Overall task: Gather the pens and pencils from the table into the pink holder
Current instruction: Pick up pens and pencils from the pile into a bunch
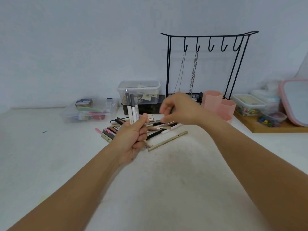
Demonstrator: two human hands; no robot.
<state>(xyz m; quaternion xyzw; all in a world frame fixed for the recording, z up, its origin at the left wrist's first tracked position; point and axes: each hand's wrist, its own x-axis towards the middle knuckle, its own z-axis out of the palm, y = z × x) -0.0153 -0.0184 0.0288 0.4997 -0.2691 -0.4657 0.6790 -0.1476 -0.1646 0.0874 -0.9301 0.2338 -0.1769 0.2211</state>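
My left hand (133,135) grips a small bunch of white-and-grey pens (132,107) held upright above the table. A loose pile of pens and pencils (160,126) in black, beige, pink and white lies on the white table just behind and to the right of that hand. A long beige pencil (167,140) lies apart at the front of the pile. My right hand (180,109) hovers blurred over the pile's right side, fingers curled; whether it holds a pen is unclear. The pink holder (218,104), made of hexagonal cups, stands just right of my right hand.
A black wire jewellery stand (208,64) with chains rises behind the holder. Clear plastic boxes (90,110) (139,91) sit at the back left and centre. A wooden tray (273,127) with small containers and a pink-framed mirror (295,100) occupies the right edge.
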